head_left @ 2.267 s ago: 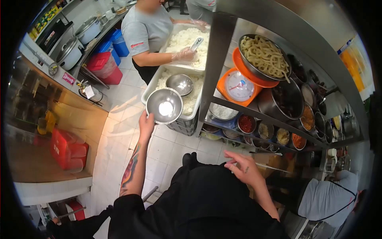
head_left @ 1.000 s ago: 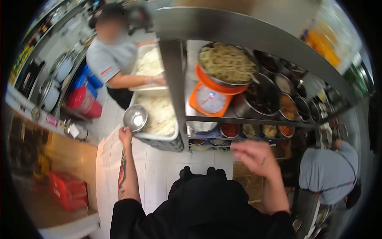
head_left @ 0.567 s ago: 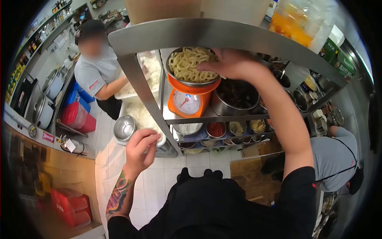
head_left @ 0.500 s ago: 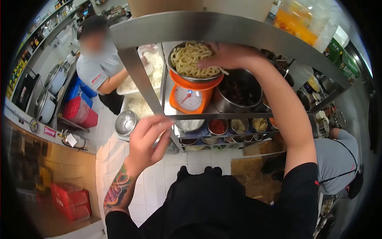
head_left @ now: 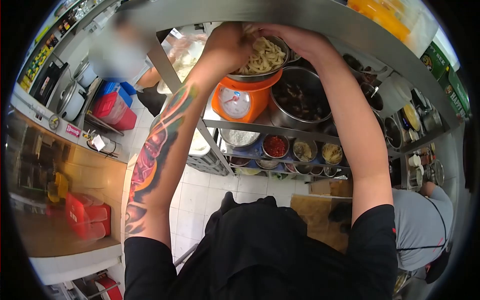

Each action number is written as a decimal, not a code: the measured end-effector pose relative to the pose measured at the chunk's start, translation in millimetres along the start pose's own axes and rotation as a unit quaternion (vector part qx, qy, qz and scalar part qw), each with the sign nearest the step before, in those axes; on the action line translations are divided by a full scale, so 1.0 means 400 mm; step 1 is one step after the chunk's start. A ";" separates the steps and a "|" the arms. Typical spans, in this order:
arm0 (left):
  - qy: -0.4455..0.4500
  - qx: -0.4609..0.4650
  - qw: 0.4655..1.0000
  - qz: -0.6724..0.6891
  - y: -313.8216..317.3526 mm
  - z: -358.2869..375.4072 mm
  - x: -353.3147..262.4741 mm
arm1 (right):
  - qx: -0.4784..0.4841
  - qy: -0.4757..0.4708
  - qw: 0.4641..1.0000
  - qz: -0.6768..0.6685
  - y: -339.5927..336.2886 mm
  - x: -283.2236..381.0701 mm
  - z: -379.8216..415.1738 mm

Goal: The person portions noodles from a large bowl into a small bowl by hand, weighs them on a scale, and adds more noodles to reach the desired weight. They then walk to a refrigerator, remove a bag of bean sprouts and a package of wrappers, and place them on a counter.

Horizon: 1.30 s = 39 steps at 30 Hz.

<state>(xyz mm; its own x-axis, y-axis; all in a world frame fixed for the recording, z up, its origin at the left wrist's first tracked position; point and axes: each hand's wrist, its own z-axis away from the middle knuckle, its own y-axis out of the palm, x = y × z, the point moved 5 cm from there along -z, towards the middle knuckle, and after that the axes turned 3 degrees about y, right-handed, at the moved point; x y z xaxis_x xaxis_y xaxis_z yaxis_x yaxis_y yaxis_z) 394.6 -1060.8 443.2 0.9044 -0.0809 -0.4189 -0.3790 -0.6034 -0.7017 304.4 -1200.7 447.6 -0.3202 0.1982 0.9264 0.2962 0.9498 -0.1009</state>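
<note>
Thick pale noodles [head_left: 267, 54] fill a metal bowl [head_left: 255, 77], which sits on an orange dial scale [head_left: 240, 104]. My left hand [head_left: 229, 46] reaches over the bowl's left side, fingers curled closed round noodles. From the right, my right hand [head_left: 289, 38] comes across the far rim, its fingers bent in against the same noodles and meeting the left fingertips. The overhead beam and my left hand hide part of this grip. Just right of the scale stands a deep metal pot [head_left: 301, 95] of dark liquid with dark pieces in it.
A metal shelf beam [head_left: 240, 12] crosses above my hands, with a post [head_left: 170, 62] at left. Below are containers of white powder [head_left: 239, 136], red chillies [head_left: 275, 146] and other ingredients. One co-worker [head_left: 117, 55] stands at left, another [head_left: 422, 225] bends at right.
My left hand has moved up and forward from near the shelf post to the bowl. My right hand has shifted to the bowl's far rim. The view has tilted slightly.
</note>
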 end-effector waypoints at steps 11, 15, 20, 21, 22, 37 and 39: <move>-0.159 -0.272 0.775 0.547 -0.016 0.006 0.044 | 0.071 0.014 0.899 0.432 0.071 -0.021 -0.062; -0.198 -0.335 0.719 0.576 -0.037 0.052 0.078 | 0.127 0.062 0.960 0.241 0.026 -0.016 -0.049; -0.203 -0.205 0.801 0.525 -0.024 0.045 0.041 | -0.013 0.001 0.910 0.415 0.051 0.047 -0.053; -0.219 -0.193 0.825 0.484 -0.020 0.042 0.033 | -0.043 -0.012 0.883 0.467 0.057 0.054 -0.056; -0.235 -0.181 0.847 0.442 -0.022 0.040 0.020 | -0.073 -0.025 0.853 0.516 0.057 0.059 -0.056; -0.234 -0.046 0.873 0.425 -0.035 0.059 -0.021 | -0.107 0.015 0.912 0.395 -0.001 -0.004 -0.076; -0.241 -0.044 0.856 0.456 -0.045 0.070 -0.045 | -0.148 0.027 0.909 0.389 -0.009 0.014 -0.082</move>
<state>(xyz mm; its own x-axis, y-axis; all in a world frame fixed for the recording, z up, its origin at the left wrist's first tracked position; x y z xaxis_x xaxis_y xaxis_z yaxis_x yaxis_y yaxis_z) 379.6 -1026.2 447.2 0.0478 -0.2262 -0.9729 -0.8484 -0.5233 0.0800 330.9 -1210.9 465.1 0.1317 0.7617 0.6345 0.6461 0.4194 -0.6376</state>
